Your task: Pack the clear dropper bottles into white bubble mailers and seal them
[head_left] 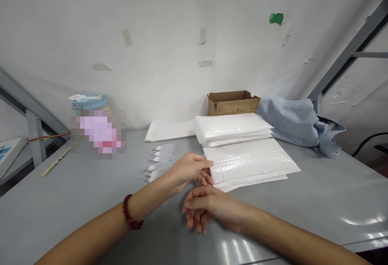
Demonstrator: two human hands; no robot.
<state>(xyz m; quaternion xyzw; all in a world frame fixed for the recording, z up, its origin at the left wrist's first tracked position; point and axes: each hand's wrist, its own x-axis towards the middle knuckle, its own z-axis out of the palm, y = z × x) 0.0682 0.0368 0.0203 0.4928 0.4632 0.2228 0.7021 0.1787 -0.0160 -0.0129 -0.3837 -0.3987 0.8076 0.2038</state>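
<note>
White padded bubble mailers lie in a stack on the grey table; the front bubble mailer (251, 162) is shiny and dimpled. At its left edge my left hand (194, 170), with a dark red bead bracelet on the wrist, pinches the mailer between thumb and fingers. Just below that, nearer to me, hovers my right hand (212, 206), its fingers loosely bent and apart with nothing visible in them. Left of my left hand sit several small white looped strips (162, 151) in a column, partly hidden by my forearm.
Behind the mailers stand an open cardboard box (233, 105) and a bunched light blue cloth (286, 119). A flat white packet (172, 130) lies against the wall. At left are a blue-lidded container (89, 102), a blurred pink item (98, 131) and a thin wooden stick (56, 162).
</note>
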